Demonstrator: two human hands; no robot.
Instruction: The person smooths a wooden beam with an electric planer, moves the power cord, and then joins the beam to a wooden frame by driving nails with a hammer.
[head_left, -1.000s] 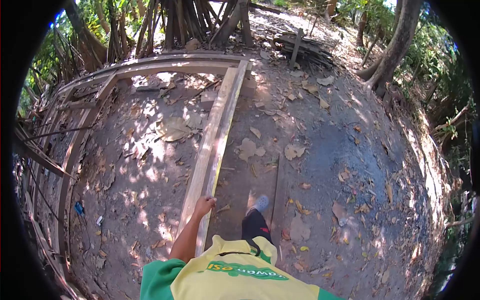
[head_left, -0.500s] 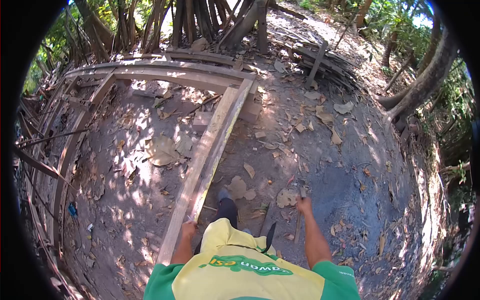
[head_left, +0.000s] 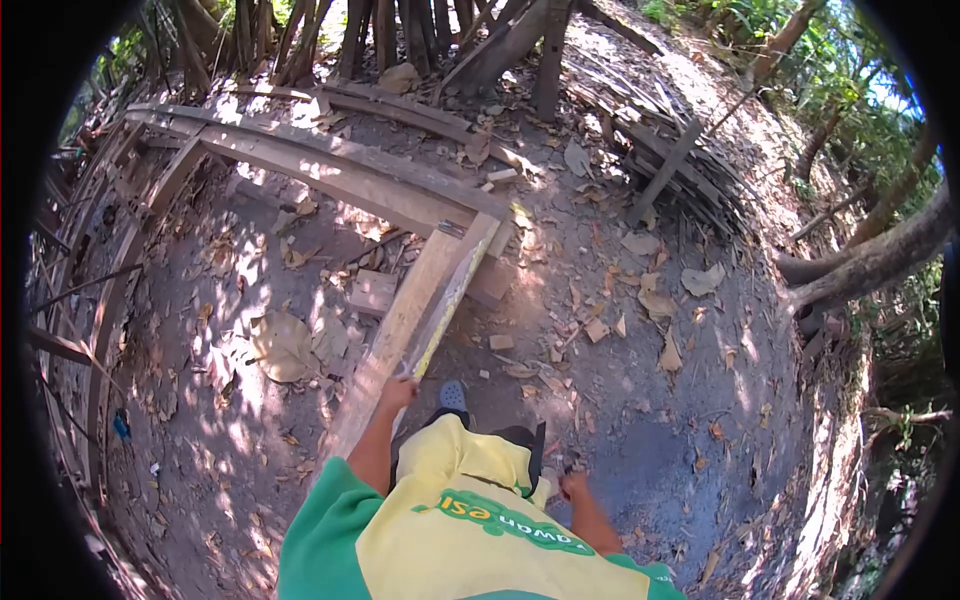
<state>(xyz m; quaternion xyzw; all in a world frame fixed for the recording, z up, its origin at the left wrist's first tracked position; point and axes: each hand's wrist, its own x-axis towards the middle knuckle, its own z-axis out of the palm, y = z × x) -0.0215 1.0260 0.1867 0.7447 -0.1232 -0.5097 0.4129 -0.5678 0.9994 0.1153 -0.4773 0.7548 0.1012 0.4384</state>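
Observation:
My left hand point(head_left: 402, 390) is at the near part of a long wooden beam point(head_left: 425, 285), fingers closed. Whatever they may pinch is too small to make out. Along the beam's right side runs a narrower board point(head_left: 462, 270) with a yellowish edge. Low by my right side, my right hand point(head_left: 575, 486) is closed around a hammer, gripped close to its dark head point(head_left: 571, 466); the handle is mostly hidden. Past my left hand, the beam meets a crosswise timber point(head_left: 320, 175) at a corner, where a small dark piece point(head_left: 452, 229) lies on top.
Wooden blocks point(head_left: 373, 292) lie beside and under the frame. A pile of thin planks point(head_left: 690, 170) stands at the back right. Tree trunks point(head_left: 880, 245) border the right side. Dry leaves point(head_left: 280, 345) and wood scraps point(head_left: 501, 342) litter the dirt ground.
My view has shifted as I moved forward along the beam. My left hand has gone farther up the beam. My right hand, with the hammer, has come back nearer my body.

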